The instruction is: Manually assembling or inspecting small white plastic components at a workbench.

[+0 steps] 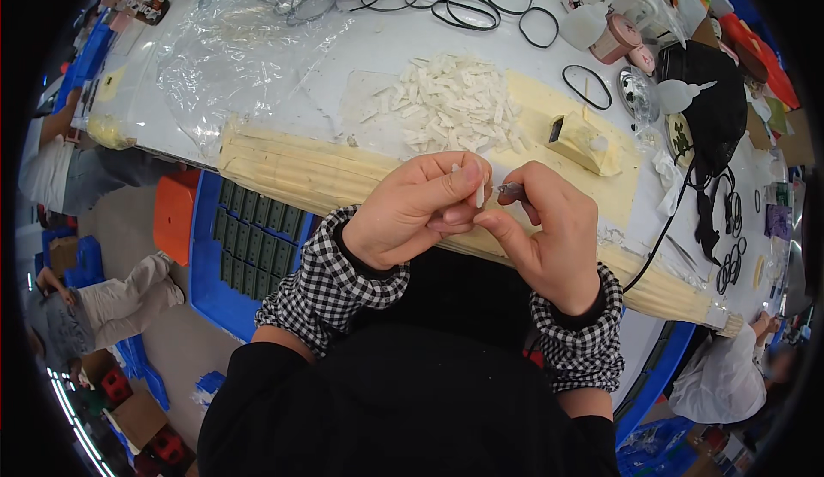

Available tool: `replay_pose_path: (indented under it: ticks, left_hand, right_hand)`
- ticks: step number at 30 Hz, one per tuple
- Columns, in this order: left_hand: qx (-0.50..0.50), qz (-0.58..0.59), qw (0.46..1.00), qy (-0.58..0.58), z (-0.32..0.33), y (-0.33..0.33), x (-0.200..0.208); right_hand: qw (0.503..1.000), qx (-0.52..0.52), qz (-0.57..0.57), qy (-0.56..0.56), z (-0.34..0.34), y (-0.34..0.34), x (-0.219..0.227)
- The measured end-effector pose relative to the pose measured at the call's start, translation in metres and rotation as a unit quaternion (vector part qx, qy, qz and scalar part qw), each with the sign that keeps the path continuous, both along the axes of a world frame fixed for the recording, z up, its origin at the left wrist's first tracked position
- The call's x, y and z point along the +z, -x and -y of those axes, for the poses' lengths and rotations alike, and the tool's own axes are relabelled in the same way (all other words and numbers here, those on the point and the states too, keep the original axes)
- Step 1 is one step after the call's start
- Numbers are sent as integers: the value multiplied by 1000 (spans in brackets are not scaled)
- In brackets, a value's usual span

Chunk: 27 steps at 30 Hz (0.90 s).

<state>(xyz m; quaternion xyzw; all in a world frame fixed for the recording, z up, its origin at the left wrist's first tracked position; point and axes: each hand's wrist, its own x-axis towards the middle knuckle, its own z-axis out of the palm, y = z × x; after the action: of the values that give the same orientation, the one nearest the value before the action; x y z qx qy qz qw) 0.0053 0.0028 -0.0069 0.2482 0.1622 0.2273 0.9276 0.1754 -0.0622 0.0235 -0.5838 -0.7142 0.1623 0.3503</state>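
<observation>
In front of my chest, both hands are raised over the near edge of the table. My left hand (408, 211) is closed, pinching a small white strip (481, 192) between thumb and fingers. My right hand (554, 241) is curled close beside it, gripping a small grey tool (512, 191) whose tip points toward the strip. Most of that tool is hidden by the fingers, so its kind cannot be made out. Just beyond the hands lies a heap of small white strips (459, 103). Right of the heap sits a block wrapped in yellow tape (585, 146).
Yellow padding (283, 161) covers the table's near edge. Clear plastic film (245, 56) lies at the left, black rubber rings (468, 12) at the back. A black cable (665, 232), tweezers (684, 252) and squeeze bottles (682, 95) are at the right. Below left stands a blue crate (206, 258) with dark green parts.
</observation>
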Motion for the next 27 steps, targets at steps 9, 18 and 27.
replay_pose_path:
  ticks: [9, 18, 27]
  left_hand:
    - [-39, 21, 999, -11, -2, 2, 0]
    - [-41, 21, 998, -40, -1, 0, -2]
    - [-42, 22, 998, -38, -1, 2, -3]
  right_hand:
    - [999, 10, 40, -9, 1, 0, -3]
    - [999, 13, 51, -2, 2, 1, -1]
    - [999, 4, 45, -19, 1, 3, -1]
